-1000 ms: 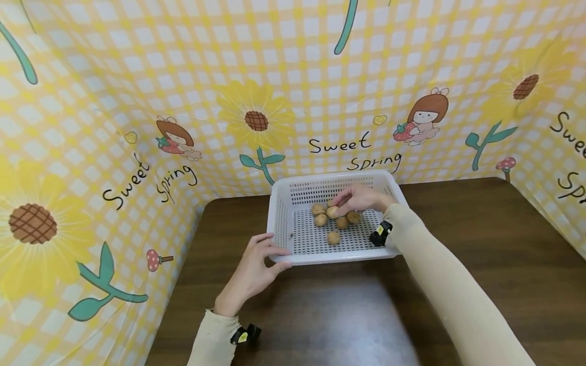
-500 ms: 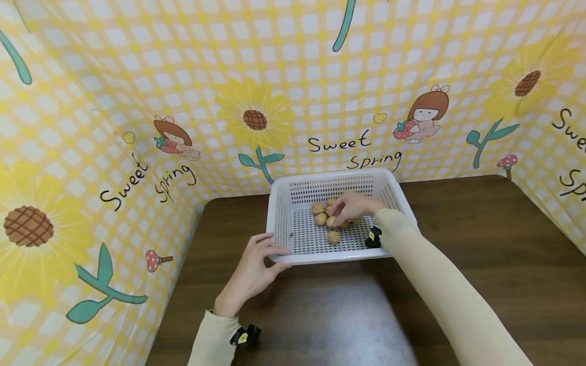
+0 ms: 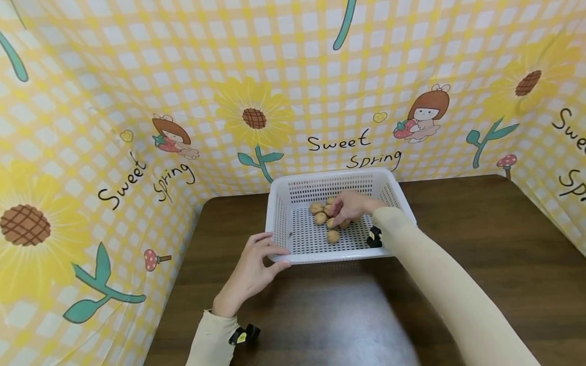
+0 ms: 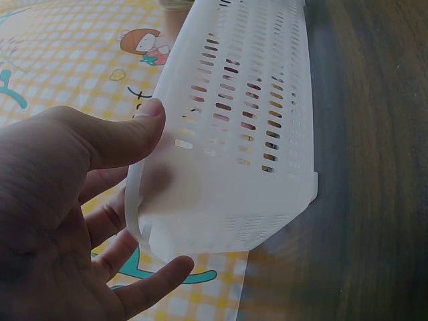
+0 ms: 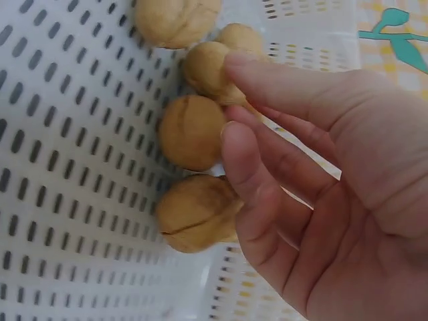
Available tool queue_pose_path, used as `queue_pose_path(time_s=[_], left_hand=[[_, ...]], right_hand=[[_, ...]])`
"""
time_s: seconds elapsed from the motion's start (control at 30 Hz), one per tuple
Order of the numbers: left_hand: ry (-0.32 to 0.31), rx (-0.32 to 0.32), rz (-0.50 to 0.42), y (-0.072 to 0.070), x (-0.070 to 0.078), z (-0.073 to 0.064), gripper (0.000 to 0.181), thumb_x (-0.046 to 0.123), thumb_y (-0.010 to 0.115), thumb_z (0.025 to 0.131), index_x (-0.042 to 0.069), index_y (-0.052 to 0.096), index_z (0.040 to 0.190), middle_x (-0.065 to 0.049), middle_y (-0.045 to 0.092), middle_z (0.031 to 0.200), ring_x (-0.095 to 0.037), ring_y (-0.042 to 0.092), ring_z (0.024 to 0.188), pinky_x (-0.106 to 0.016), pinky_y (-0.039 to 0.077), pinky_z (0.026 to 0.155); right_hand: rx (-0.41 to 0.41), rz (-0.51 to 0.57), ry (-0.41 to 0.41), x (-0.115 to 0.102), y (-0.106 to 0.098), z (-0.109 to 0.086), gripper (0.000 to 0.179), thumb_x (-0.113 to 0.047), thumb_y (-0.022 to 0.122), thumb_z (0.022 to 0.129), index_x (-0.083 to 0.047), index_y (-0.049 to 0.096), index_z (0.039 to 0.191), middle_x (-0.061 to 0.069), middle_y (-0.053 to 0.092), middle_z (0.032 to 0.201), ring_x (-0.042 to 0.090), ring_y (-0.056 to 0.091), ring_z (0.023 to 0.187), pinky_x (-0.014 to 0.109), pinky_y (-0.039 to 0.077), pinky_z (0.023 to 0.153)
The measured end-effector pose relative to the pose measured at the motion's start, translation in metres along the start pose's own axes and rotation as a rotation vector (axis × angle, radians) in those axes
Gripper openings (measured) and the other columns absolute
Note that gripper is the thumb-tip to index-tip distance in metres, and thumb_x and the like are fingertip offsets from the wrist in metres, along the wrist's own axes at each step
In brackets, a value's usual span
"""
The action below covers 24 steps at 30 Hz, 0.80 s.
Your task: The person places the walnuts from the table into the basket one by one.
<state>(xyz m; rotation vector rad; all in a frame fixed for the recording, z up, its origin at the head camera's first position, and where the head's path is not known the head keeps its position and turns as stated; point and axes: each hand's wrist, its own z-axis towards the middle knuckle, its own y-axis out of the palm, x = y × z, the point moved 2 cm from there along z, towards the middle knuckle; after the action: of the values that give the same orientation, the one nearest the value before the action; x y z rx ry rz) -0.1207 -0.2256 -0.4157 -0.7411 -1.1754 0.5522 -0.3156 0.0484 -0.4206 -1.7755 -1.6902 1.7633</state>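
Note:
A white perforated plastic basket [image 3: 277,189] stands on the table with several walnuts inside. At its near left corner my left hand [image 3: 249,272] grips the rim, thumb outside on the near wall and fingers spread around the corner; the left wrist view shows the thumb [image 4: 127,137] against the rim. Inside the basket, my right hand [image 3: 352,204] pinches a walnut [image 5: 206,69] between thumb and fingers, low among the others. One walnut [image 3: 333,237] lies apart, closer to the near wall. Beside the right fingers are two more walnuts [image 5: 192,132]. The right hand hides part of the cluster.
The dark wooden table [image 3: 480,234] extends to both sides and in front of the basket. Behind the basket's far wall hangs a yellow checked cloth [image 3: 311,66] with printed flowers, which also runs down the left side.
My right hand has moved slightly toward me with the walnut it pinches, and has stayed nearly still over the last half second. The left hand keeps its place on the basket.

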Motion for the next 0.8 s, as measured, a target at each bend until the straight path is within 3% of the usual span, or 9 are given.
queue_pose_path(time_s=[0.17, 0.27, 0.43, 0.6, 0.7, 0.8], left_hand=[[0.008, 0.001, -0.002, 0.0, 0.0, 0.002, 0.021, 0.019, 0.089, 0.088, 0.015, 0.086, 0.109, -0.002, 0.075, 0.106, -0.033, 0.045, 0.149, -0.058, 0.042, 0.123], [-0.003, -0.001, -0.005, 0.001, -0.001, 0.003, 0.021, 0.018, 0.089, 0.088, 0.015, 0.086, 0.108, -0.003, 0.075, 0.106, -0.033, 0.045, 0.149, -0.058, 0.041, 0.123], [-0.007, -0.041, 0.005, 0.002, -0.001, 0.003, 0.023, 0.021, 0.087, 0.09, 0.016, 0.084, 0.113, -0.004, 0.077, 0.117, -0.032, 0.043, 0.151, -0.058, 0.043, 0.122], [-0.017, -0.052, 0.026, -0.01, 0.002, -0.004, 0.038, 0.024, 0.077, 0.1, 0.016, 0.072, 0.137, -0.001, 0.075, 0.124, -0.031, 0.051, 0.145, -0.057, 0.049, 0.115], [0.005, -0.014, 0.092, -0.021, 0.007, -0.009, 0.047, 0.027, 0.069, 0.106, 0.018, 0.061, 0.151, -0.004, 0.071, 0.133, -0.031, 0.057, 0.14, -0.056, 0.051, 0.112], [0.049, 0.072, 0.279, -0.031, 0.014, -0.013, 0.054, 0.035, 0.073, 0.102, 0.018, 0.061, 0.152, -0.013, 0.065, 0.146, -0.038, 0.057, 0.141, -0.062, 0.05, 0.112]], right_hand=[[0.033, -0.076, 0.013, -0.012, -0.02, -0.017, 0.031, -0.028, 0.072, 0.103, -0.009, 0.075, 0.127, 0.012, 0.074, 0.126, 0.022, 0.071, 0.093, 0.032, 0.062, 0.072], [0.079, -0.119, -0.061, -0.024, -0.036, -0.036, 0.029, -0.028, 0.064, 0.107, -0.008, 0.075, 0.125, 0.013, 0.076, 0.119, 0.024, 0.071, 0.088, 0.033, 0.06, 0.071], [0.245, -0.172, -0.228, -0.034, -0.049, -0.086, 0.015, -0.019, 0.068, 0.105, -0.012, 0.08, 0.103, 0.003, 0.077, 0.092, 0.014, 0.065, 0.075, 0.032, 0.056, 0.07], [0.43, -0.182, -0.263, -0.028, -0.043, -0.137, 0.014, -0.017, 0.069, 0.104, -0.013, 0.082, 0.106, 0.001, 0.079, 0.096, 0.011, 0.068, 0.08, 0.034, 0.058, 0.072], [0.549, -0.21, -0.251, -0.018, -0.037, -0.162, 0.018, -0.016, 0.068, 0.105, -0.01, 0.081, 0.116, 0.005, 0.08, 0.106, 0.015, 0.071, 0.09, 0.039, 0.061, 0.078], [0.628, -0.236, -0.218, -0.007, -0.031, -0.184, 0.029, -0.021, 0.068, 0.106, -0.006, 0.075, 0.129, 0.015, 0.076, 0.126, 0.03, 0.073, 0.11, 0.053, 0.061, 0.094]])
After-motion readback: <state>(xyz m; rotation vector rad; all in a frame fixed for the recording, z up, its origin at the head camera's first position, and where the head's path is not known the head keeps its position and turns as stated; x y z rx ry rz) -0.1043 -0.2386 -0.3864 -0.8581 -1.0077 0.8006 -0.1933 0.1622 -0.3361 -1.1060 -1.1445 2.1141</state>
